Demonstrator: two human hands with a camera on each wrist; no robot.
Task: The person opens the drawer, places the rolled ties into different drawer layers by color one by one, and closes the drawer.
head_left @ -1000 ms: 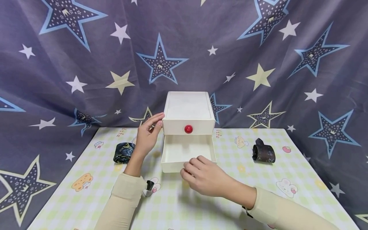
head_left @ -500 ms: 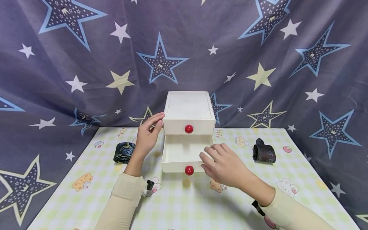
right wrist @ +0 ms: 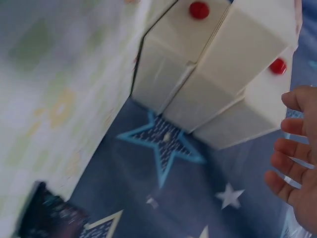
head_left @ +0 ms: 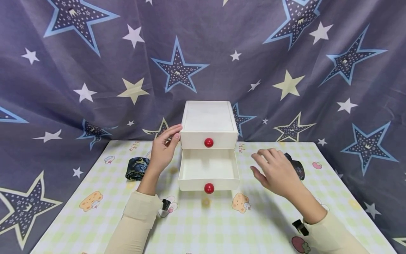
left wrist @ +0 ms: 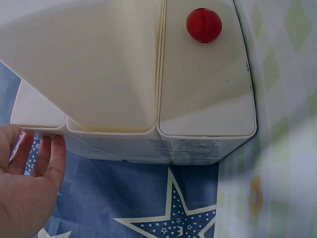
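A white drawer cabinet (head_left: 207, 116) stands at the back of the table. Its top drawer, with a red knob (head_left: 208, 142), is closed. The drawer (head_left: 191, 184) below it is pulled out and bare inside. In the left wrist view a further closed drawer front (left wrist: 208, 84) shows beneath. My left hand (head_left: 162, 150) rests its fingertips against the cabinet's left upper side. My right hand (head_left: 276, 173) hovers to the right of the cabinet, fingers loosely bent, holding nothing. Behind it, a dark rolled necktie (head_left: 299, 169) is partly hidden.
Another rolled necktie (head_left: 136, 168), dark with a blue and yellow pattern, lies left of the cabinet beside my left forearm. The table (head_left: 177, 233) has a green checked cover. A purple star-printed curtain (head_left: 209, 21) hangs behind and at the sides.
My right hand has left the front of the pulled-out drawer and moved right, toward the necktie there, uncovering the lower red knob. My left hand has kept its place.
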